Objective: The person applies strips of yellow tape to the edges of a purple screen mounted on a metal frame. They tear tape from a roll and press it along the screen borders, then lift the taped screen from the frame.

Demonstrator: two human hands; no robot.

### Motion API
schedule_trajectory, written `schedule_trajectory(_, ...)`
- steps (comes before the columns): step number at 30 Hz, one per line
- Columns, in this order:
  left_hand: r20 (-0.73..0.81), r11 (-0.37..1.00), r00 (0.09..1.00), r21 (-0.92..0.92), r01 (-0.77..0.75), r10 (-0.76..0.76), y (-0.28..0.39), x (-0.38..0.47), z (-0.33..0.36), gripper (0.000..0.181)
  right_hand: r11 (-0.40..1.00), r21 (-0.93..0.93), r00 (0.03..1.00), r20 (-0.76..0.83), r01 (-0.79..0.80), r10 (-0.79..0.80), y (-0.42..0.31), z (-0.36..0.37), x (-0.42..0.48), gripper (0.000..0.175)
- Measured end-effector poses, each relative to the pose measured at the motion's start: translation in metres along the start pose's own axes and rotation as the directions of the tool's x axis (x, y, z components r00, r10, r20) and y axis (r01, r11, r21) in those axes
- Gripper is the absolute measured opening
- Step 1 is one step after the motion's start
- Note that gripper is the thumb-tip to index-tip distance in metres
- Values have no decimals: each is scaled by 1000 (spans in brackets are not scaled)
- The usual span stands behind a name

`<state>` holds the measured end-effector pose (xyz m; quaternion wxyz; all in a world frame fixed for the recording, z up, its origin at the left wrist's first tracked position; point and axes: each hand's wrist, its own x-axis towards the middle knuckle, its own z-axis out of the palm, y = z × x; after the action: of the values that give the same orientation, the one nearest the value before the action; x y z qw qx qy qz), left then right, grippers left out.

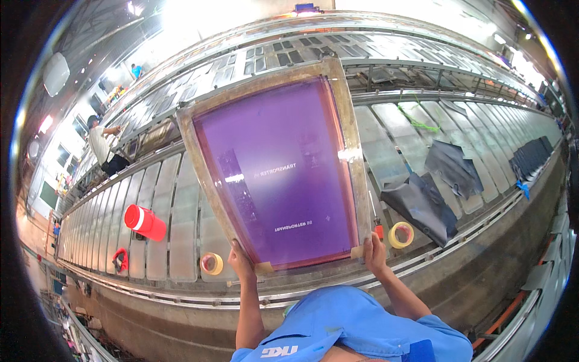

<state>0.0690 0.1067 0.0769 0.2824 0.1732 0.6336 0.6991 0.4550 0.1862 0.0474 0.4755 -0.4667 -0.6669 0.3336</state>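
Observation:
A large screen-printing frame (351, 135) with a purple mesh (285, 194) is held up in front of me, tilted over the long printing table. Reversed lettering shows in two places on the mesh. My left hand (240, 262) grips the near left corner of the frame, and my right hand (375, 251) grips the near right corner. Pieces of tan tape (263, 267) cover parts of the near edge. One tape roll (211, 264) lies left of my left hand. Another roll (401, 235) sits just right of my right hand, by a red-handled screwdriver (378, 228).
Left on the table (183, 221) are a red water jug (144, 221) and a red-and-black item (121, 260). Dark sheets (420, 206), green string (418, 118) and a blue cloth strip (523, 189) lie right. Farther left, a person (103, 145) stands at another table.

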Motion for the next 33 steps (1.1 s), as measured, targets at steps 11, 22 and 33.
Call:
schedule_trajectory(11, -149, 985, 984, -122, -119, 100, 5, -19, -18, 51, 993, -112, 975, 224, 37, -11, 0, -3, -15, 39)
schedule_trajectory(22, -109, 819, 840, 320, -477, 532, 106, 36, -71, 43, 424, -410, 417, -112, 808, -902, -284, -85, 163, 84)
schedule_trajectory(33, 132, 178, 296, 553, -814, 946, 146, 1, -73, 63, 863, -65, 860, 148, 501, -488, -235, -97, 180, 85)
